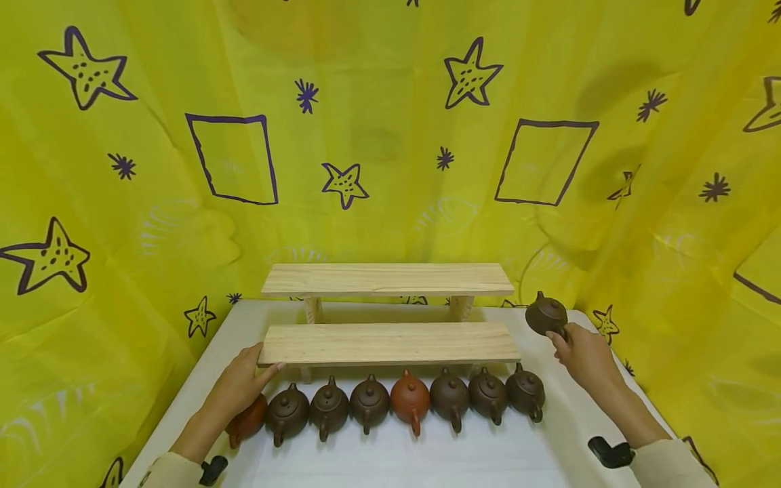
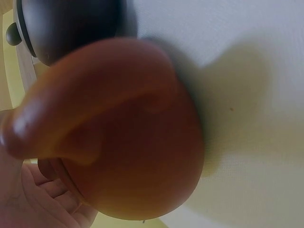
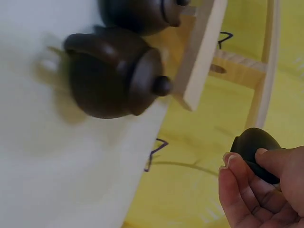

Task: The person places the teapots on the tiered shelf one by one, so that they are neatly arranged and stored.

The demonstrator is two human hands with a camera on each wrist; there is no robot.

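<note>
In the head view my right hand [image 1: 586, 352] holds a dark brown teapot [image 1: 546, 313] by its handle, raised to the right of the wooden shelf. The right wrist view shows its thumb pressed on a dark rounded part [image 3: 256, 147] of that teapot. My left hand [image 1: 234, 383] grips the left end of the lower shelf board [image 1: 390, 344], thumb along its front edge. Below that hand, a reddish-brown teapot [image 1: 249, 421] stands partly hidden; its handle [image 2: 95, 71] fills much of the left wrist view.
Several dark teapots [image 1: 288, 412] and another reddish teapot [image 1: 410, 401] stand in a row before the shelf, handles toward me. The upper board [image 1: 390, 278] lies behind the lower one. A white table [image 1: 396, 461] carries everything. Yellow patterned cloth [image 1: 390, 135] hangs around the back and sides.
</note>
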